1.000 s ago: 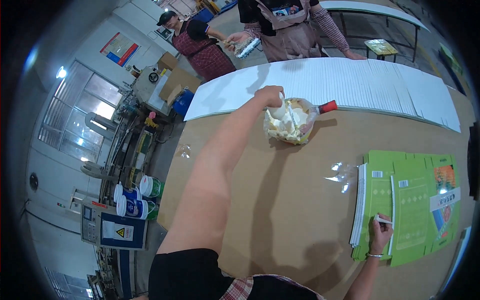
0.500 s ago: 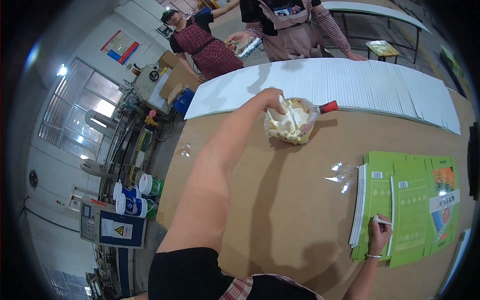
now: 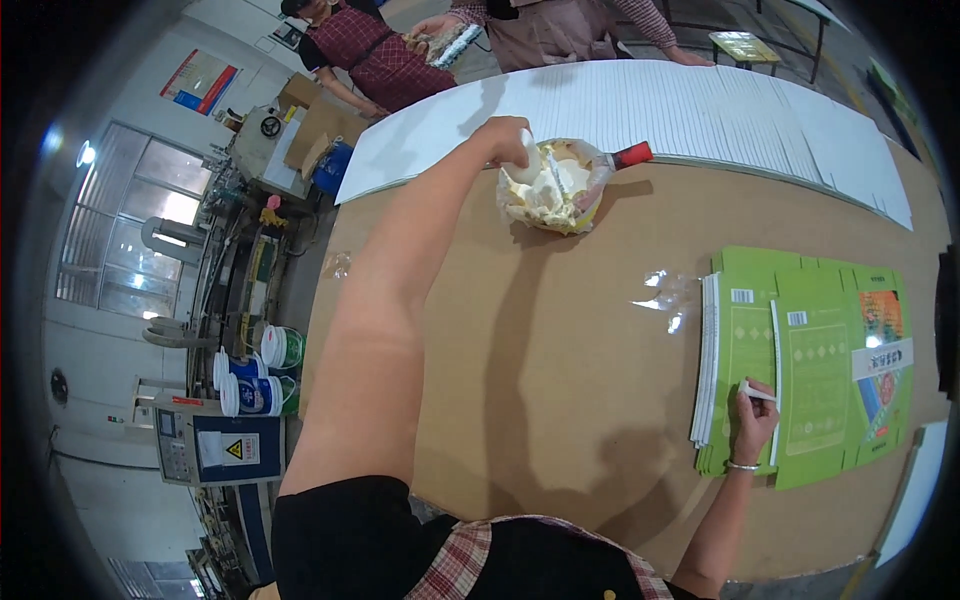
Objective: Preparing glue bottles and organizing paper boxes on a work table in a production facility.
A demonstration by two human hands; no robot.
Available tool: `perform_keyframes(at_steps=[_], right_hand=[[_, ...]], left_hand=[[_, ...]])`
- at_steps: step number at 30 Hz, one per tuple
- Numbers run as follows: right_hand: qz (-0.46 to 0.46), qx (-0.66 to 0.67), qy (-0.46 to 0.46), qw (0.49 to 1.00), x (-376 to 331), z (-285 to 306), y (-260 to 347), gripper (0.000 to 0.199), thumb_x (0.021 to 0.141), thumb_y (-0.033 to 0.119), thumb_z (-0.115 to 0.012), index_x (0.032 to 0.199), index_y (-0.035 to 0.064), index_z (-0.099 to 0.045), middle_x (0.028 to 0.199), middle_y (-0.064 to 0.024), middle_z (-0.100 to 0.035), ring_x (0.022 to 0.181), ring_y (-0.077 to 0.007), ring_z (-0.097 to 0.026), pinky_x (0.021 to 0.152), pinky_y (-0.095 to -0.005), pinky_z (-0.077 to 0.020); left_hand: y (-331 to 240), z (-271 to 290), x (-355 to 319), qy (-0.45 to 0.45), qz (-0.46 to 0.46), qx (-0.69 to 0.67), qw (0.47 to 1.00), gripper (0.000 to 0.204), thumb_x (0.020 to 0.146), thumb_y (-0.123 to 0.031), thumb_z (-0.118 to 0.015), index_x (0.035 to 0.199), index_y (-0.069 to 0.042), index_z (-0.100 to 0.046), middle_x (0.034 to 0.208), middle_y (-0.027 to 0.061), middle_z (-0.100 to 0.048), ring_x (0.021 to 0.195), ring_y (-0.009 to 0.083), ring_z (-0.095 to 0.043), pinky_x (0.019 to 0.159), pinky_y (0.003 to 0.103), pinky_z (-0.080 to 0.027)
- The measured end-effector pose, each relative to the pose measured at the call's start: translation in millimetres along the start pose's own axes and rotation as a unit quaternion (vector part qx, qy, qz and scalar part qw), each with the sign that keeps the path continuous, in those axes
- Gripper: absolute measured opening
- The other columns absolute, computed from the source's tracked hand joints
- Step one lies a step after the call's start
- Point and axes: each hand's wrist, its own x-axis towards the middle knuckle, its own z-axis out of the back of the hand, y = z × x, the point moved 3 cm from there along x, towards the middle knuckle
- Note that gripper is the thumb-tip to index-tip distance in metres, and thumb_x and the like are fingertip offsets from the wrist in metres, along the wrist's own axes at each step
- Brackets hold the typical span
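My left arm reaches to the far side of the table, where a tub lined with clear plastic holds thick white paste. At its left rim my left hand is closed on a white flat piece that dips into the paste; the fingertips are partly hidden. A brush with a red handle lies across the tub, handle to the right. My right hand rests on overlapping green printed cardboard sheets, pinching a small white stick-like piece.
White panels lie in a long overlapping row along the far edge of the brown table. Clear tape shines on the tabletop. Beyond stand two people, one holding a silvery bundle. Paint-style buckets and machinery are at left.
The whole scene has shifted up and slightly left in view. My left hand stays at the tub, and my right hand stays on the green sheets.
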Motion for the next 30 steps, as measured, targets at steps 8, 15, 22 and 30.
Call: perform_keyframes(at_steps=[8, 15, 22, 30], right_hand=[[-0.047, -0.002, 0.002, 0.999, -1, -3, -7, 0.025, 0.078, 0.001, -0.063, 0.102, -0.0035, -0.057, 0.090, -0.0048, -0.057, 0.076, -0.0092, -0.053, 0.067, -0.0218, -0.0458], [-0.053, -0.058, -0.031, 0.996, 4, 19, -18, 0.030, 0.084, 0.012, -0.060, 0.110, -0.0039, -0.056, 0.097, -0.0065, -0.058, 0.079, -0.0120, -0.053, 0.068, -0.0242, -0.0449], [0.044, -0.140, 0.007, 0.989, 29, 2, -2, 0.030, 0.087, 0.017, -0.058, 0.110, -0.0025, -0.058, 0.102, -0.0060, -0.060, 0.075, -0.0103, -0.050, 0.065, -0.0234, -0.0418], [0.075, -0.096, -0.062, 0.991, 67, -80, -27, 0.019, 0.087, 0.009, -0.056, 0.101, -0.0037, -0.059, 0.079, -0.0033, -0.057, 0.064, -0.0078, -0.050, 0.057, -0.0206, -0.0431]], left_hand=[[27, -14, 14, -0.075, -0.021, 0.086, 0.993, 0.073, 0.051, -0.017, -0.079, 0.119, -0.012, -0.052, 0.093, 0.0158, -0.063, 0.069, 0.0227, -0.064, 0.059, 0.035, -0.054], [-18, -24, 37, 0.018, 0.035, 0.078, 0.996, 0.047, 0.052, -0.021, -0.074, 0.098, -0.012, -0.067, 0.098, 0.0095, -0.065, 0.092, 0.0252, -0.061, 0.076, 0.039, -0.048], [-7, -18, 5, 0.017, 0.057, 0.082, 0.995, 0.040, 0.056, -0.020, -0.072, 0.096, -0.016, -0.069, 0.102, 0.0054, -0.065, 0.093, 0.0233, -0.062, 0.077, 0.037, -0.048], [69, -28, 21, -0.078, -0.013, 0.103, 0.992, 0.046, 0.050, -0.022, -0.077, 0.091, -0.005, -0.065, 0.087, 0.0142, -0.065, 0.067, 0.0292, -0.062, 0.062, 0.042, -0.049]])
